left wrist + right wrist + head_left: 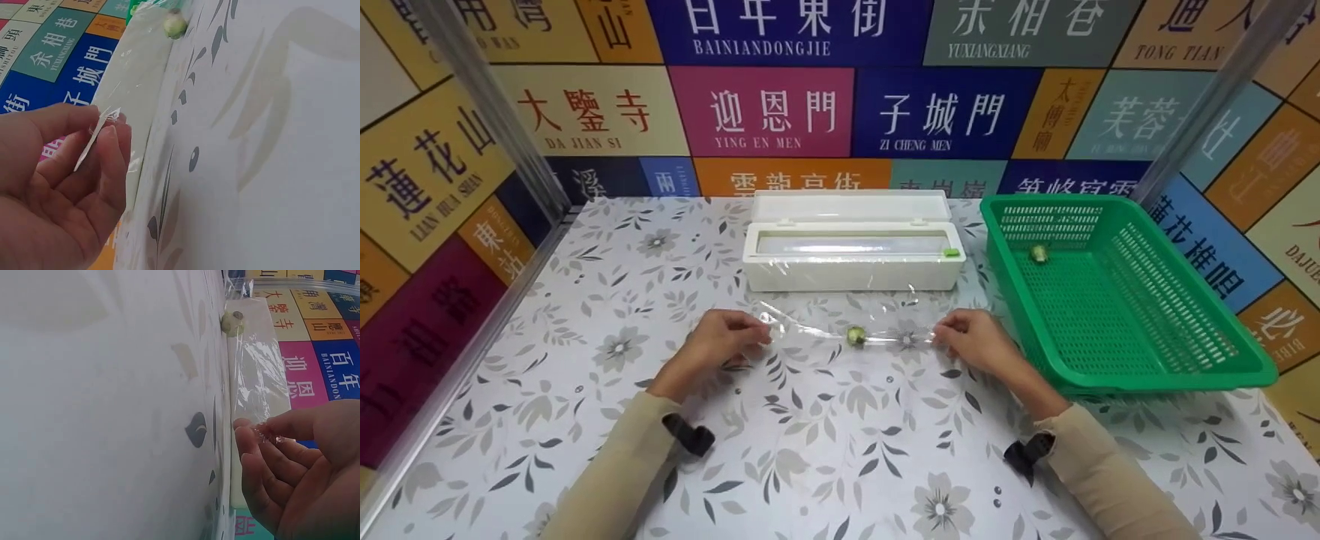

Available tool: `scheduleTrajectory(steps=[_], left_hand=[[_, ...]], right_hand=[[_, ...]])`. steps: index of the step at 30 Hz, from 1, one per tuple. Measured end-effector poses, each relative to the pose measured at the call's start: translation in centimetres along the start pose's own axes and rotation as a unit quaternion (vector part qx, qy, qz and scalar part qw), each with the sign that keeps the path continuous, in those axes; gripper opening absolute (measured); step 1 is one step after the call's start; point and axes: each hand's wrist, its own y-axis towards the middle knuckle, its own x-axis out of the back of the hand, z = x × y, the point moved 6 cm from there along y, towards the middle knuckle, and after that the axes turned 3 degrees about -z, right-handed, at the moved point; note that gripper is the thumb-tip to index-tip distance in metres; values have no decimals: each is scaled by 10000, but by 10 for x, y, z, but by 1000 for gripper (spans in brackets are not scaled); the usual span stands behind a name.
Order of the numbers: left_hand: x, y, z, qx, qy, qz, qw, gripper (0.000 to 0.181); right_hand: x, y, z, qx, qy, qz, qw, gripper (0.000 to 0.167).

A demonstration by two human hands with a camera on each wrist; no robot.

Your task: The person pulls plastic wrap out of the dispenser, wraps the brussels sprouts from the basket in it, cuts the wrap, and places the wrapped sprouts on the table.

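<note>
Clear cling film spans the space between the two hands above the patterned tablecloth. My left hand pinches one side of it between thumb and fingers, a bunched bit of film showing at the tips. On the other side, my right hand pinches a crumpled edge. Between the hands sits a small round green vegetable with a brownish end; its exact kind is unclear. Through the right wrist view, shiny film runs from the fingertips toward this vegetable, partly over it.
Behind the hands stands a white cling film dispenser with its lid up, a roll inside and a green slider at its right end. To the right, a green plastic basket holds a similar small vegetable.
</note>
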Motion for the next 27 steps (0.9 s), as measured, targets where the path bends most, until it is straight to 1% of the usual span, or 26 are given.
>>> scheduleTrajectory(steps=[4,8,12,15,20,25,27], left_hand=[[-2,3,3,208,219,91,9995,16],[-5,6,6,407,373,137,9984,16],[-5,8,7,598,433,57,9973,14],[-6,9,7,653,520,-18,9965,14],[-7,9,5,590,653,-81,9961,14],[-7,5,3,667,527,63,9964,14],[-7,3,1,686,460,117,9965,15]], right_hand=[[-1,4,-3,-229,-94,36,9997,16],[0,6,-4,-450,-272,-31,9986,15],[1,8,-4,-668,-476,-9,9966,12],[0,8,-6,-823,-603,77,9947,11],[0,9,-6,-875,-781,139,9930,11],[0,8,-3,-839,-663,138,9942,11],[2,7,1,-712,-641,58,9954,12]])
